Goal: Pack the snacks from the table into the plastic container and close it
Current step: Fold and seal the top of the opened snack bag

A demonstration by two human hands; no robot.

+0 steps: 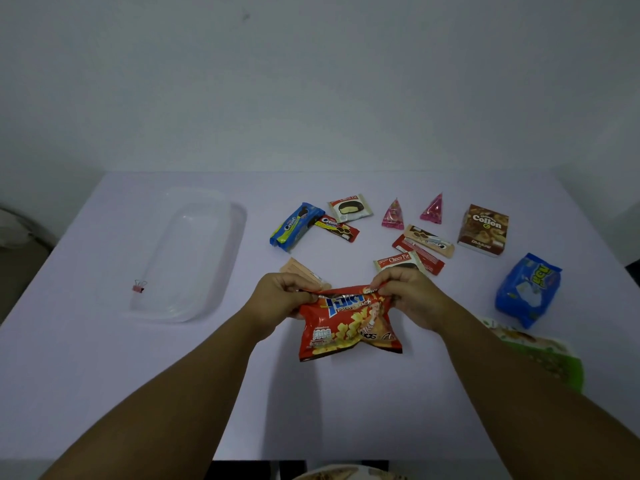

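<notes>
A plain pale wall (311,81) fills the upper half, bare but for a small dark mark (246,16) near the top. Below it a tabletop (86,375) in pale lilac runs back to the wall. The light is dim and cool. A dark strip of floor (242,470) shows under the near edge.

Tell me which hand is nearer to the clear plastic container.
The left hand. It pinches the red snack bag just right of the container; the right hand pinches the bag's other corner, farther away.
</notes>
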